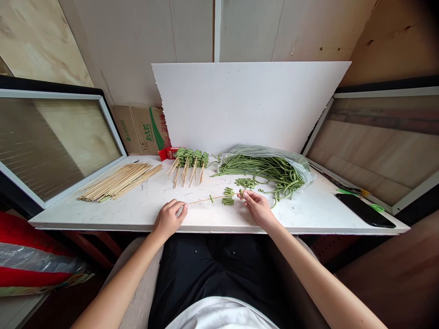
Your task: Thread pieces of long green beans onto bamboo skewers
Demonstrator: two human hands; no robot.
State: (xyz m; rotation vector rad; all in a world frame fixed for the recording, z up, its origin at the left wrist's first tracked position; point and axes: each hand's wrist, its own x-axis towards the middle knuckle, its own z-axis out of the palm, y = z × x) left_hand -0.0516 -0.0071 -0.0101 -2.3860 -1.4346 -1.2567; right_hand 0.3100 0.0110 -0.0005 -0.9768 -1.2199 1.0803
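Note:
My left hand (170, 218) pinches one end of a thin wooden skewer (199, 201) near the table's front edge. One short green bean piece (211, 198) sits on the skewer's middle. At its other end, my right hand (256, 206) holds a small bean piece (241, 193) between the fingertips. Cut bean pieces (228, 200) lie in short rows just left of my right hand, and a small heap of cut pieces (246, 183) is behind it. Finished bean skewers (192, 159) are stacked farther back, their sticks pointing towards me.
Bare skewers (120, 180) are piled at left. Long green beans (260, 167) spill from a clear plastic bag (291, 157) at back right. A black phone (365, 210) lies at the right edge, beside scissors (346, 187). A cardboard box (139, 130) and white board (250, 105) stand behind.

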